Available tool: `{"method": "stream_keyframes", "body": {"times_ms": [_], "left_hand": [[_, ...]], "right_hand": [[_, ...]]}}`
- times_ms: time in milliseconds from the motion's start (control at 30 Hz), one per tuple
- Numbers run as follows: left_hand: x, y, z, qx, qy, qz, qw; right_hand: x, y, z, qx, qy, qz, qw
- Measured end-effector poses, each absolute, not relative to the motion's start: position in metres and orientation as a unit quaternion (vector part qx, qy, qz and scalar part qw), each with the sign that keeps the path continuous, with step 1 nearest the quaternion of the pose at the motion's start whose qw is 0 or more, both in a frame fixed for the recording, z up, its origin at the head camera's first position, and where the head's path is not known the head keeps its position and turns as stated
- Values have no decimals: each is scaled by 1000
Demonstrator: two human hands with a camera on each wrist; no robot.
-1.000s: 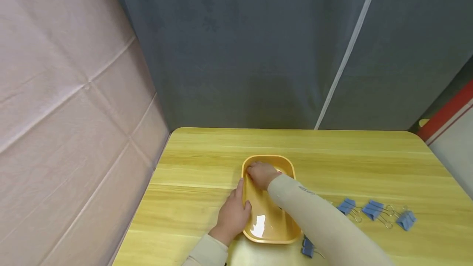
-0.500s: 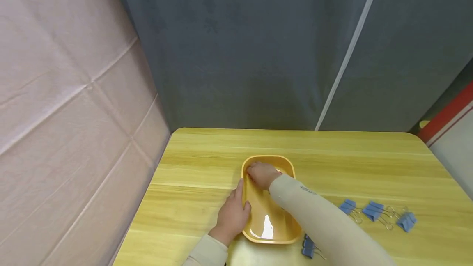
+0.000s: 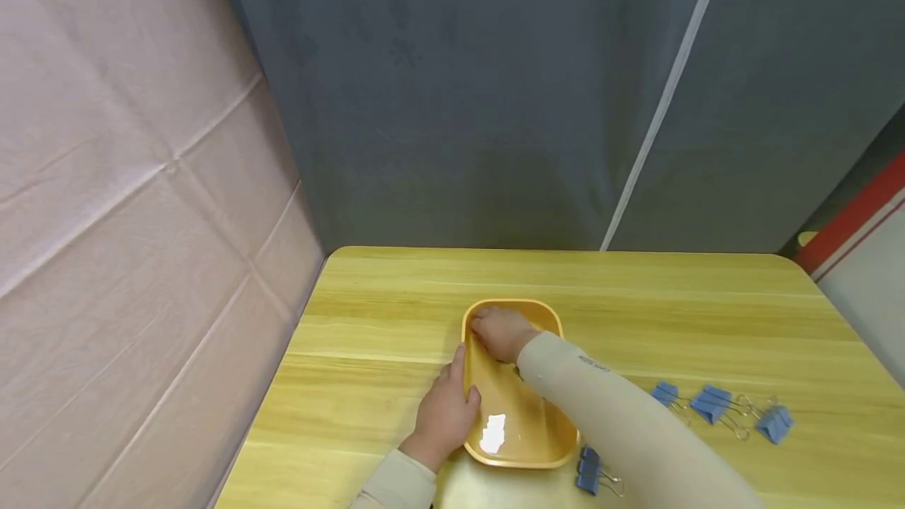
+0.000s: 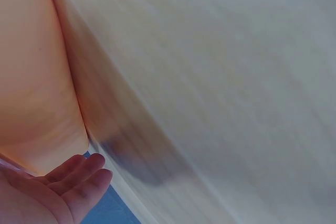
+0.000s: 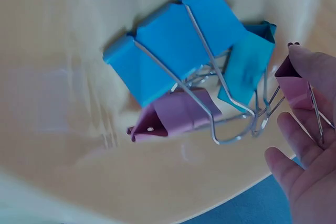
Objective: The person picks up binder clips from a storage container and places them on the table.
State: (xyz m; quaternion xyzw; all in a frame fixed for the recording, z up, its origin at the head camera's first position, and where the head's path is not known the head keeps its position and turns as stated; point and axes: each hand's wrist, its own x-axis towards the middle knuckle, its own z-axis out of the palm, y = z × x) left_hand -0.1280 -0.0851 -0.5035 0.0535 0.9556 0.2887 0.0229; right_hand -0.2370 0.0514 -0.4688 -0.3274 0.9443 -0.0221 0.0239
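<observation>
My right hand [image 3: 503, 334] reaches into the far left part of a yellow plastic tray [image 3: 512, 462]. In the right wrist view its thumb and fingers pinch a pink binder clip [image 5: 295, 88]. Beside that clip, a large blue binder clip [image 5: 173, 48], a teal one [image 5: 249, 66] and another pink one [image 5: 181, 113] lie together in the tray, their wire handles overlapping. My left hand [image 3: 445, 411] rests along the tray's left side, thumb over the rim and straight fingers outside; the left wrist view shows those fingers [image 4: 86, 179] beside the outer wall.
Three blue binder clips [image 3: 714, 403] lie in a row on the wooden table [image 3: 382, 297] to the right. A darker blue one [image 3: 588, 471] sits by the tray's near right corner. The right sleeve [image 3: 601, 395] crosses the tray's right side. A dark curtain [image 3: 459, 100] hangs behind.
</observation>
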Motion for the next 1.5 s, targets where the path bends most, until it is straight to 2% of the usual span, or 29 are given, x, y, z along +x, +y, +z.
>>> {"method": "stream_keyframes", "body": {"times_ms": [200, 933, 1200, 1500], "left_hand": [[-131, -86, -504, 57, 957, 286, 14], [-139, -88, -505, 59, 957, 282, 15], [-140, -89, -504, 53, 957, 285, 11], [-141, -91, -504, 45, 959, 280, 19]], "right_hand": [[-237, 54, -462, -340, 939, -44, -4], [-230, 73, -437, -344, 934, -98, -5], [-223, 82, -424, -365, 919, -140, -52], [-210, 93, -411, -342, 920, -182, -55]]}}
